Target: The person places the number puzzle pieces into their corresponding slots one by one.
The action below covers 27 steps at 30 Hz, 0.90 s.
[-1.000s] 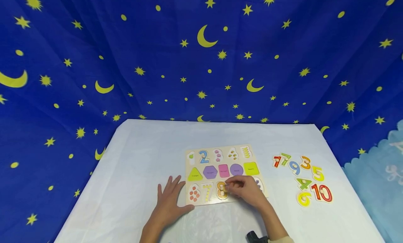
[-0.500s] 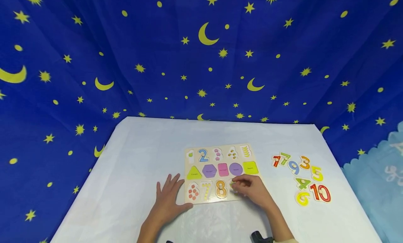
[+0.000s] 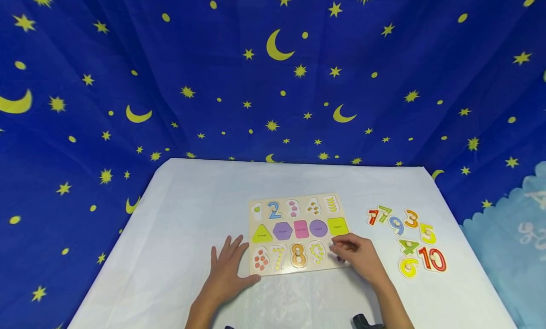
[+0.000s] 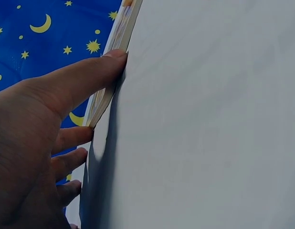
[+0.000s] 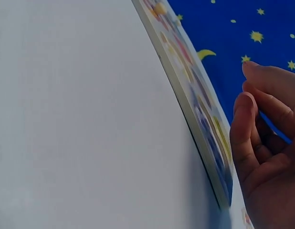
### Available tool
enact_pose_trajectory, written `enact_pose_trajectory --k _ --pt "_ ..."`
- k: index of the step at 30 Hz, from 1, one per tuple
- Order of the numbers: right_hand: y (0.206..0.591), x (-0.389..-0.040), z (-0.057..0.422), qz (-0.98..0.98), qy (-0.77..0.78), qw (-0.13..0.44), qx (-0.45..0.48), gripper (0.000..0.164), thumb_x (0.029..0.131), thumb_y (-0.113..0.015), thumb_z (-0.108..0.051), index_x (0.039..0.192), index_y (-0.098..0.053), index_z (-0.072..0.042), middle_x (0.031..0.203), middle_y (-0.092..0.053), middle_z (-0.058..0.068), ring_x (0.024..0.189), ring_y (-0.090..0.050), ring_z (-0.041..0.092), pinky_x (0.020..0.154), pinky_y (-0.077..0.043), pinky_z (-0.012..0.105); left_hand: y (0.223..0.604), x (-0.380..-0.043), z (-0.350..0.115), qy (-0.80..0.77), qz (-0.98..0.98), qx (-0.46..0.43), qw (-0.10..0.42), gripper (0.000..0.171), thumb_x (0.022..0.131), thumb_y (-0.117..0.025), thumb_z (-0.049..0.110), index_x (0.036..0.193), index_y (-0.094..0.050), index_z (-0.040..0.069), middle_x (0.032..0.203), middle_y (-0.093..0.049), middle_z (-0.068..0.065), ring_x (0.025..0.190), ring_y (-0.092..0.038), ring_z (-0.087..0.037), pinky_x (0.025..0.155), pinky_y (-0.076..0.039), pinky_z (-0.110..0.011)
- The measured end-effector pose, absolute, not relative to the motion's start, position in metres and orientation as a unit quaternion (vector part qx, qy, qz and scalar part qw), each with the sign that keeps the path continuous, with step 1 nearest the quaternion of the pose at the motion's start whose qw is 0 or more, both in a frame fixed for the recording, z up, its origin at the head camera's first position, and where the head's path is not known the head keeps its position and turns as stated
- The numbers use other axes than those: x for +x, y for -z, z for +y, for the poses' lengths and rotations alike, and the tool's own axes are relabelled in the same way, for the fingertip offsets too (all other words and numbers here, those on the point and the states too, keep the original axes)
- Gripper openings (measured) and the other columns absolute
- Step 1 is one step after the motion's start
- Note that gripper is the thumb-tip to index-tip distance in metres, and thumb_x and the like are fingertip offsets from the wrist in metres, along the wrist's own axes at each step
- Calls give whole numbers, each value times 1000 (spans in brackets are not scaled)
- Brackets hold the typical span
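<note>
A wooden number puzzle board [image 3: 285, 215] lies on the table, with a blue 2 [image 3: 275, 210] and an orange 8 [image 3: 298, 255] seated in their slots. My left hand [image 3: 226, 272] is spread flat at the board's left side; in the left wrist view its thumb [image 4: 97, 74] and a fingertip touch the board's edge [image 4: 102, 106]. Over the lower right corner is my right hand [image 3: 360, 258], fingers loosely bent and holding nothing, partly hiding the last slot. In the right wrist view its fingertips [image 5: 245, 102] stand apart above the board [image 5: 197, 121].
Loose number pieces lie right of the board: a red 1 [image 3: 373, 217], green 7 [image 3: 384, 214], blue 9 [image 3: 396, 225], orange 3 [image 3: 411, 219], yellow 5 [image 3: 428, 233], green 4 [image 3: 408, 246], red 10 [image 3: 432, 259] and yellow 6 [image 3: 408, 268]. A starry blue cloth [image 3: 239, 73] hangs behind the white table [image 3: 204, 191].
My right hand has moved right from the orange 8, past the 9 slot, to the board's lower right corner, uncovering the 9 slot. My left hand has stayed at the left edge.
</note>
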State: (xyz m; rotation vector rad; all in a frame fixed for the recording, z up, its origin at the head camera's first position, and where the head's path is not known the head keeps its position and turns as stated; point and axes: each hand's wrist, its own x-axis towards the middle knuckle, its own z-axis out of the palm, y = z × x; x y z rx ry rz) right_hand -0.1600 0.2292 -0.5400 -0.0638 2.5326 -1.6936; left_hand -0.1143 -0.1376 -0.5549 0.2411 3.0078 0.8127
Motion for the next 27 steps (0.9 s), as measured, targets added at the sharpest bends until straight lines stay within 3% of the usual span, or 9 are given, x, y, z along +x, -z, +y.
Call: enact_pose_trajectory --k 8,27 --pt "536 -155 243 846 533 13 -18 23 80 -79 -20 101 -73 -10 85 -67 2 74 -64 18 65 -54 26 555 -114 -137 -259 963 78 6 86 68 -75 62 136 -51 15 152 -35 -8 143 -14 -35 108 2 -65" --pt "539 -142 278 869 495 5 19 32 81 -79 -31 105 -73 -11 86 -68 2 76 -64 16 63 -52 24 556 -116 -138 -267 960 80 9 87 68 -75 62 137 -51 13 152 -34 -9 143 -14 -36 108 3 -66"
